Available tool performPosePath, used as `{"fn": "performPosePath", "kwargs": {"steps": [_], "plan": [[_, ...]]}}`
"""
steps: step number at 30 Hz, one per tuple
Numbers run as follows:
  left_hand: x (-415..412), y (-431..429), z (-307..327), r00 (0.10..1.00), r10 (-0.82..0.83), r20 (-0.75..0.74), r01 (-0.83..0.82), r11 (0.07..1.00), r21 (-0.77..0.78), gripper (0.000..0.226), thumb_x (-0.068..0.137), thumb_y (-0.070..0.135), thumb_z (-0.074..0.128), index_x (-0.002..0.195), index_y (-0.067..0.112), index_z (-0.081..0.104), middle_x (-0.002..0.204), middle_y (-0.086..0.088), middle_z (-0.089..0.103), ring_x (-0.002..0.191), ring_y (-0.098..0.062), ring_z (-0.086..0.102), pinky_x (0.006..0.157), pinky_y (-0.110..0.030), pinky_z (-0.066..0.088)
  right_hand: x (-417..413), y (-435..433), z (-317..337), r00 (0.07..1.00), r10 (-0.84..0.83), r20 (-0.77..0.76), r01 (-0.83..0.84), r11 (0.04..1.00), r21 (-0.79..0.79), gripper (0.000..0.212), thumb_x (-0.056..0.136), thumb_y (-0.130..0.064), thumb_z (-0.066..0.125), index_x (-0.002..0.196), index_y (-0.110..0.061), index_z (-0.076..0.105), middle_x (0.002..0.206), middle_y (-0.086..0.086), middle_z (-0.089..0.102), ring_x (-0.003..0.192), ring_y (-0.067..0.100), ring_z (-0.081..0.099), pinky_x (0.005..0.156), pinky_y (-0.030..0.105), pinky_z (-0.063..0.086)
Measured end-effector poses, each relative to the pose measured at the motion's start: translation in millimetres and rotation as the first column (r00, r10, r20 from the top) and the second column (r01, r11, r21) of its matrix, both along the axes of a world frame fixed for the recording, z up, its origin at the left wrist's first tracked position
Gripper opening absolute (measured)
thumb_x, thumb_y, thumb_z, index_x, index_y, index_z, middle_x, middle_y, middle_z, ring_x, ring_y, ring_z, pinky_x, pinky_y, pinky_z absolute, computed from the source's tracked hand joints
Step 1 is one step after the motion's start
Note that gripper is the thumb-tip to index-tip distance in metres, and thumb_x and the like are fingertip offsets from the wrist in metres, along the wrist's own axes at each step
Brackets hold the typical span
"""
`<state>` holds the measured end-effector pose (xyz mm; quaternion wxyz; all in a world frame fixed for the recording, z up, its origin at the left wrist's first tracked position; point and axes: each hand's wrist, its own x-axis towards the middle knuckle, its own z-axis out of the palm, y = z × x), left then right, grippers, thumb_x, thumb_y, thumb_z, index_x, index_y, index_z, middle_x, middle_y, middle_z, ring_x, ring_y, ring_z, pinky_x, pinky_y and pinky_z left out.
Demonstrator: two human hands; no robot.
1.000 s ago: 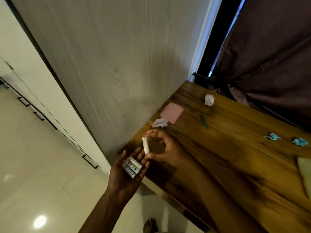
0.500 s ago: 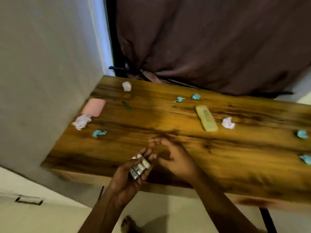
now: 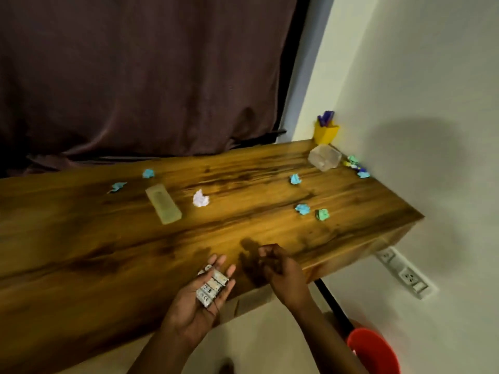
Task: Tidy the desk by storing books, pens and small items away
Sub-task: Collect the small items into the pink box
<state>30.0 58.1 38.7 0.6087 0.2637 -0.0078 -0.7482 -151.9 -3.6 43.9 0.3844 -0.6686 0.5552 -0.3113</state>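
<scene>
Cradling a small clutch of batteries (image 3: 212, 288) in an upturned palm, the left hand (image 3: 201, 300) hovered flat and unclenched over the worktop's (image 3: 81, 252) near edge. The right hand (image 3: 278, 265) hung just beside it, fingers loosely curled, and whether it pinched anything could not be told. This looked like the gathering of small items, with storing them away not yet done. The next move probably called for carrying the batteries to a container, perhaps the clear box (image 3: 324, 157) at the far right corner near the yellow pen cup (image 3: 326, 133). The battery labels were too blurred to read beyond a possible "CE" mark. Crumpled paper scraps (image 3: 302, 208) and a pale remote (image 3: 163, 203) lay well apart across the wood
</scene>
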Motion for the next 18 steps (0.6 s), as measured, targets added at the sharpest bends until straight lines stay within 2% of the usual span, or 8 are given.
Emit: {"fn": "performPosePath", "kwargs": {"steps": [5, 9, 11, 13, 16, 18], "plan": [[-45, -100, -3, 0.991, -0.132, 0.017, 0.132, 0.991, -0.018, 0.082, 0.012, 0.002, 0.095, 0.091, 0.005, 0.076, 0.118, -0.011, 0.067, 0.092, -0.028, 0.070, 0.064, -0.040, 0.060, -58, -69, -9, 0.985, -0.171, 0.006, 0.171, 0.984, 0.057, 0.032, 0.087, -0.012, 0.057, 0.117, -0.023, 0.058, 0.112, -0.009, 0.063, 0.106, 0.008, 0.058, 0.094, 0.033, 0.049], [-88, -182, 7, 0.981, -0.194, 0.005, 0.194, 0.980, -0.042, 0.082, 0.013, 0.003, 0.095, 0.093, 0.006, 0.076, 0.119, -0.013, 0.066, 0.095, -0.026, 0.070, 0.063, -0.036, 0.060, -114, -146, 8, 0.954, -0.298, 0.042, 0.297, 0.955, 0.015, 0.025, 0.088, -0.013, 0.058, 0.106, -0.029, 0.056, 0.105, -0.013, 0.062, 0.102, 0.009, 0.060, 0.084, 0.027, 0.051], [-108, -215, 10, 0.979, -0.205, -0.012, 0.204, 0.978, -0.048, 0.084, 0.014, 0.002, 0.095, 0.096, 0.004, 0.074, 0.119, -0.015, 0.065, 0.097, -0.026, 0.069, 0.064, -0.036, 0.060, -139, -193, 13, 0.926, -0.371, 0.076, 0.369, 0.929, 0.031, 0.027, 0.089, -0.014, 0.060, 0.114, -0.023, 0.055, 0.113, -0.007, 0.060, 0.101, 0.013, 0.060, 0.081, 0.028, 0.051], [-124, -241, 10, 0.978, -0.208, -0.009, 0.207, 0.977, -0.045, 0.087, 0.015, 0.002, 0.095, 0.099, 0.003, 0.073, 0.119, -0.017, 0.065, 0.098, -0.027, 0.069, 0.066, -0.036, 0.060, -159, -240, 10, 0.894, -0.437, 0.098, 0.430, 0.899, 0.086, 0.035, 0.088, -0.016, 0.061, 0.122, -0.016, 0.052, 0.123, 0.000, 0.056, 0.103, 0.015, 0.057, 0.081, 0.029, 0.049], [-138, -271, 6, 0.979, -0.201, 0.019, 0.202, 0.979, -0.025, 0.093, 0.015, 0.002, 0.095, 0.104, 0.004, 0.069, 0.119, -0.017, 0.065, 0.098, -0.027, 0.069, 0.067, -0.037, 0.060, -181, -316, 4, 0.855, -0.499, 0.146, 0.461, 0.857, 0.231, 0.046, 0.089, -0.020, 0.061, 0.131, -0.016, 0.043, 0.132, 0.008, 0.049, 0.106, 0.021, 0.053, 0.076, 0.030, 0.046], [-148, -288, 1, 0.985, -0.169, 0.032, 0.169, 0.985, -0.020, 0.091, 0.013, 0.003, 0.095, 0.101, 0.004, 0.071, 0.117, -0.017, 0.066, 0.095, -0.026, 0.070, 0.065, -0.038, 0.060, -193, -367, 2, 0.825, -0.540, 0.167, 0.468, 0.818, 0.335, 0.055, 0.089, -0.024, 0.061, 0.137, -0.016, 0.035, 0.138, 0.012, 0.043, 0.114, 0.028, 0.051, 0.081, 0.035, 0.049]]}}
